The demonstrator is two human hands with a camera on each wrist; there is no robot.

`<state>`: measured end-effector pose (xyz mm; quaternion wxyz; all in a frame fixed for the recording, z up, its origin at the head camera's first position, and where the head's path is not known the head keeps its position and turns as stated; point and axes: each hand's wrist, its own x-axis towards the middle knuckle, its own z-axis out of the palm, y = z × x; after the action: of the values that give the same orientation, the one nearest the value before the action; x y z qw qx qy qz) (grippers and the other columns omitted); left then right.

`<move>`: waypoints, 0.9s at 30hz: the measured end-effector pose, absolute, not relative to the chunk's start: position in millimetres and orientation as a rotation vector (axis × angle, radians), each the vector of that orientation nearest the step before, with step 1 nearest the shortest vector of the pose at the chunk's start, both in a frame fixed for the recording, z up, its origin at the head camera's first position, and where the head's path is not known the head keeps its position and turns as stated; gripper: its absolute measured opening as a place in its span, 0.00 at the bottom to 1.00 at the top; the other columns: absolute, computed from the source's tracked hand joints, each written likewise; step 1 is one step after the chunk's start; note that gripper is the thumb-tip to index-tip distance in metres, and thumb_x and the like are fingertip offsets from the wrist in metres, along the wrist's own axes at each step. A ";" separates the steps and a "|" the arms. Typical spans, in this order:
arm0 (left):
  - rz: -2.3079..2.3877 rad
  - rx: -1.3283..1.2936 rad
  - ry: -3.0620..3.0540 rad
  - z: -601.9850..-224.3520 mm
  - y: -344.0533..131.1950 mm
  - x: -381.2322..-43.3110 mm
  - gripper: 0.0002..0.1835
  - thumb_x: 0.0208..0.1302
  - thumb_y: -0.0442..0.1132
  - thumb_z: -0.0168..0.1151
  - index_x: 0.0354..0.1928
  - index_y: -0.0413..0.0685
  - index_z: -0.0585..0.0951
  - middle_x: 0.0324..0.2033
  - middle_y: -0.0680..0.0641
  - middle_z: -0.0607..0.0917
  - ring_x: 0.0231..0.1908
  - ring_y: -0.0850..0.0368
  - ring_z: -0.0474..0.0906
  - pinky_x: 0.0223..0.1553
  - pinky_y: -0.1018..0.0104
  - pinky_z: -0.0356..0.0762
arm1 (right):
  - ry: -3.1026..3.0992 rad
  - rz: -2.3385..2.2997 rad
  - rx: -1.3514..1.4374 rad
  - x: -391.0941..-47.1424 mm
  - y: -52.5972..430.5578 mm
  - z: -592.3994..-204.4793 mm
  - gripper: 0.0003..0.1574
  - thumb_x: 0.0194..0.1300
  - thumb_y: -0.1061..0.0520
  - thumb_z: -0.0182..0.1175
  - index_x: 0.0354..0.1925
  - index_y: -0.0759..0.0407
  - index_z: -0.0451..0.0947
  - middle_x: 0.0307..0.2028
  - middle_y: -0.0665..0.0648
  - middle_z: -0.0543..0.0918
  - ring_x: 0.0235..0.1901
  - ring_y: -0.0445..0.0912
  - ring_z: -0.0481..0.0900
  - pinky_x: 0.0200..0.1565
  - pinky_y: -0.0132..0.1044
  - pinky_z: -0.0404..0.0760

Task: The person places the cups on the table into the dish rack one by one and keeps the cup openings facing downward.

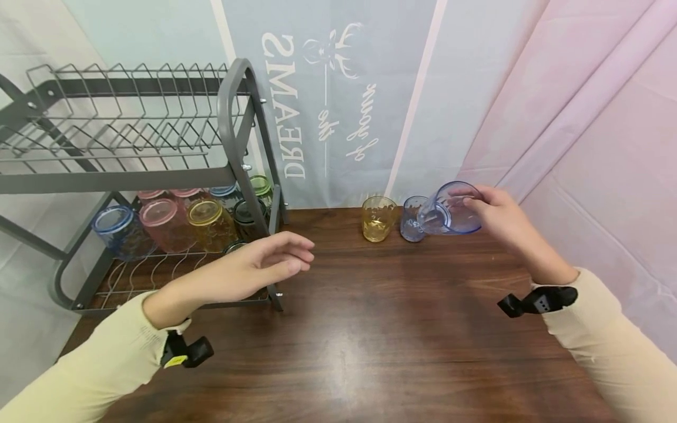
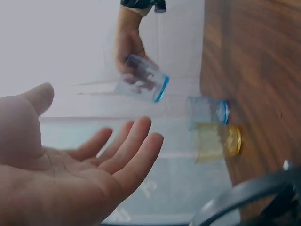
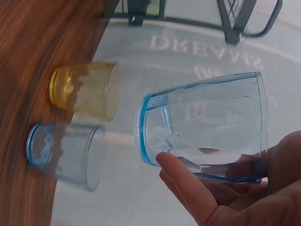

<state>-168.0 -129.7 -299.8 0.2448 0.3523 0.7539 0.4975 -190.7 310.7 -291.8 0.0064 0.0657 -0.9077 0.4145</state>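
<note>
My right hand (image 1: 492,208) grips a clear blue glass (image 1: 457,208), tilted with its mouth toward the hand and its base to the left. In the right wrist view the fingers lie along the side of this glass (image 3: 202,129). Just left of it, a second blue glass (image 1: 411,220) stands upright on the table, partly overlapped by the held one. A yellow glass (image 1: 376,220) is upright beside that one. Over the table, in front of the rack, my left hand (image 1: 259,264) hovers with relaxed fingers and nothing in it.
A dark two-tier dish rack (image 1: 240,170) stands at the left. Its lower shelf carries several upside-down glasses, among them a blue one (image 1: 119,232), a pink one (image 1: 164,226) and a yellow one (image 1: 210,226). A printed curtain (image 1: 338,117) hangs behind the wooden table (image 1: 381,341).
</note>
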 end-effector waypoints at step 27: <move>1.628 0.495 1.659 -319.4 -53.8 -168.7 0.37 0.83 0.59 0.28 0.74 0.33 0.58 0.64 0.31 0.75 0.63 0.39 0.76 0.60 0.53 0.77 | -2.575 1.044 0.514 -144.0 219.1 -285.0 0.21 0.78 0.65 0.48 0.62 0.56 0.80 0.53 0.57 0.86 0.46 0.47 0.82 0.46 0.27 0.73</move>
<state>-168.7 -53.8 -319.4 0.3734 0.1932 0.6475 0.6356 -144.0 219.1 -285.0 0.1573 0.1797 -0.9000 0.3647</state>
